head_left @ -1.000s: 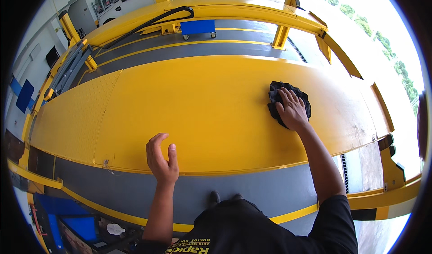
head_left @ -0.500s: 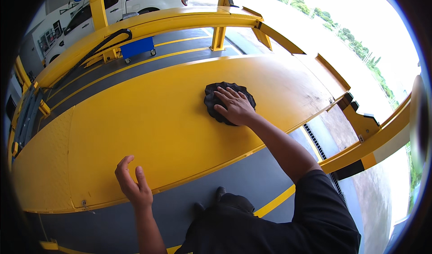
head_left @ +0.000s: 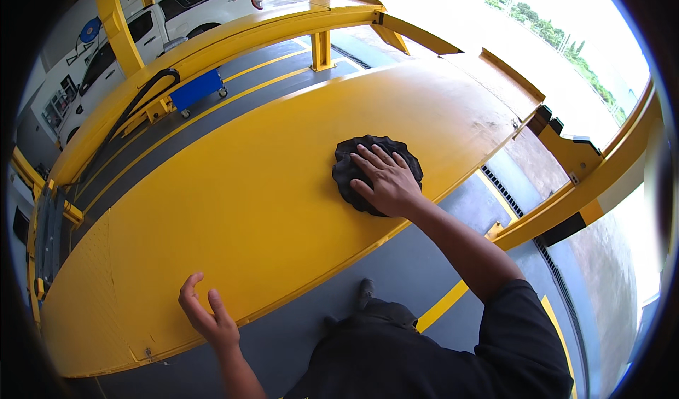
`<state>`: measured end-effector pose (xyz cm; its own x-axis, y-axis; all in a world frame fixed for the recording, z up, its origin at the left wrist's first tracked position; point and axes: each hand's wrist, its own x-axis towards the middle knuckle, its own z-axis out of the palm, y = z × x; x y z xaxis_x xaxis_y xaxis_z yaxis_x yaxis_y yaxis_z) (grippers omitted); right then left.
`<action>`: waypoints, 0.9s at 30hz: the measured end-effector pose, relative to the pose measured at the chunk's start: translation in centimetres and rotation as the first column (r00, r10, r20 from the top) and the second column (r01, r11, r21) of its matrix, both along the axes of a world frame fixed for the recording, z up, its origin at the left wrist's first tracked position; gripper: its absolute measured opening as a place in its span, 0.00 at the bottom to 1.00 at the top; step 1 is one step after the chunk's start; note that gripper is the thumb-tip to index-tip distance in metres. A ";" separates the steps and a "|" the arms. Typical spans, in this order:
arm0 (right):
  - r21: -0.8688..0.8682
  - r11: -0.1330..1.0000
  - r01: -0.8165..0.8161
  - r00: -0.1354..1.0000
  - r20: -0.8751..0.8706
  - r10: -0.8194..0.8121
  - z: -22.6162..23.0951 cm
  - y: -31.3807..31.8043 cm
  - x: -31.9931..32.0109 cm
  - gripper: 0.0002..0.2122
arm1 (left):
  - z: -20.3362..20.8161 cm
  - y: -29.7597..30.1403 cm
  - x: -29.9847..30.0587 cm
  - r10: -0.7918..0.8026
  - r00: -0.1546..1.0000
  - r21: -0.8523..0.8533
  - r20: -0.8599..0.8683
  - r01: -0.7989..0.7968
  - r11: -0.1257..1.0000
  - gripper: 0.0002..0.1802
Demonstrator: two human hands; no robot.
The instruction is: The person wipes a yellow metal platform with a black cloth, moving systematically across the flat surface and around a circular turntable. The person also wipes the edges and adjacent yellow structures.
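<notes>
A round, ruffled black cloth (head_left: 348, 174) lies on the long yellow platform (head_left: 233, 201), right of its middle and close to the near edge. My right hand (head_left: 387, 180) presses flat on top of it, fingers stretched out and slightly apart. Part of the cloth is covered by the palm. My left hand (head_left: 209, 314) is raised over the platform's near edge at the lower left. Its fingers are loosely curved, the thumb stands apart, and it holds nothing.
Beyond the platform runs a second yellow beam (head_left: 233, 35) with a black hose. A blue wheeled cart (head_left: 196, 93) stands on the grey floor between them. Yellow posts (head_left: 320, 45) rise behind; a white pickup truck (head_left: 205, 10) is parked farther back. A curved yellow frame (head_left: 601, 187) borders the right.
My right hand and the cloth have slid toward the platform's near edge and slightly right. The whole view has shifted and turned a little. The left hand keeps nearly the same pose.
</notes>
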<state>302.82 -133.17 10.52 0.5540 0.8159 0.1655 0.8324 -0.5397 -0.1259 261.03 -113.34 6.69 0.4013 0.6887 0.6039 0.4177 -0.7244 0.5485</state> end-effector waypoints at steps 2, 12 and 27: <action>0.019 0.999 0.043 0.999 -0.015 -0.043 0.0 0.2 0.5 0.34 | -0.3 0.1 0.1 0.002 1.000 0.009 0.028 -0.002 1.000 0.21; 0.206 0.973 -0.101 0.994 -0.029 0.109 -2.1 -0.5 -10.5 0.32 | -0.7 1.1 -0.9 -0.054 0.996 -0.190 0.077 0.068 0.980 0.22; 0.181 0.979 0.094 0.996 -0.008 -0.094 -2.3 -3.9 -8.4 0.31 | -1.0 1.2 -1.4 -0.064 0.994 -0.111 0.085 0.074 0.991 0.21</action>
<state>294.46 -137.08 8.18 0.6266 0.7166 0.3063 0.7792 -0.5837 -0.2284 259.63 -112.10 5.65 0.4032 0.7271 0.5557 0.3197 -0.6809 0.6590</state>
